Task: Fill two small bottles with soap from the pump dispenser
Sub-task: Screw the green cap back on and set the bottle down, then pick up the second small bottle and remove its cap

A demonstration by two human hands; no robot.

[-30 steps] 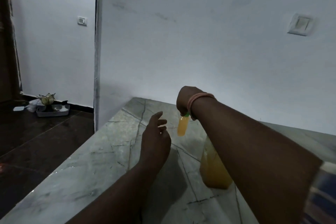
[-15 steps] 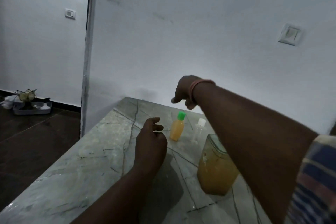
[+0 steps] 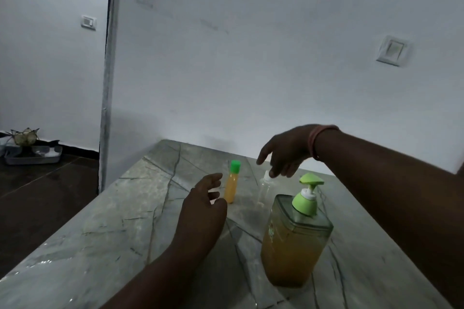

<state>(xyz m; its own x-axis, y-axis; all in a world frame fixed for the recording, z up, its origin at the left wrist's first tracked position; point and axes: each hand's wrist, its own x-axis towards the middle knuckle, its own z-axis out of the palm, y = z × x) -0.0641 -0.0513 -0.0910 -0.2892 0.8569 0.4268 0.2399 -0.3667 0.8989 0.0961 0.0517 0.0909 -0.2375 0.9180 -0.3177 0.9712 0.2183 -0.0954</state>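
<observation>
A small bottle [image 3: 231,187] full of orange soap, with a green cap, stands upright on the marble counter [image 3: 105,223]. To its right stands a clear small bottle [image 3: 265,189] with a white cap, looking empty. My right hand [image 3: 283,150] hovers just above the clear bottle's cap, fingers spread and pointing down, holding nothing. My left hand [image 3: 203,211] floats over the counter left of the orange bottle, fingers relaxed, empty. The big pump dispenser [image 3: 295,238] with a green pump head and orange soap stands nearer to me on the right.
A white wall rises behind the counter, with a switch plate [image 3: 391,54] on the right. The counter's left edge drops to a dark floor, where a grey tray [image 3: 32,155] with small items sits by the far wall.
My right hand set the orange bottle down on the counter, let go of it and moved right over the clear bottle. The view tilted so the pump dispenser now shows fully.
</observation>
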